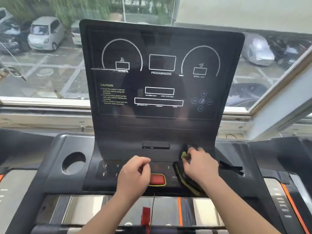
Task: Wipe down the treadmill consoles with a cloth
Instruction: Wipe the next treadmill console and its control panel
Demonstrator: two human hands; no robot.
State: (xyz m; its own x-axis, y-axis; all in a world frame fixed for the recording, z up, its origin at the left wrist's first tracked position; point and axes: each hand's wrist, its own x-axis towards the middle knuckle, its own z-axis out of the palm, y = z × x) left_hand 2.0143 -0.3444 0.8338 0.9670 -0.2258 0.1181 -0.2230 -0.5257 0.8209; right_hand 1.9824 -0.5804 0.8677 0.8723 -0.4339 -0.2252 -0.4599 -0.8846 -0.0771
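Your right hand (199, 166) grasps the dark yellow-edged cloth (187, 181) on the black treadmill console (162, 129). Your left hand (135, 173) is clenched, seemingly holding nothing, right of the round cup holder (73, 163).

Two bare forearms are reaching forward side by side. The left hand (135, 173) is curling into an empty fist; the right hand (200, 166) is gripping a dark, yellow-edged cloth (186, 180).
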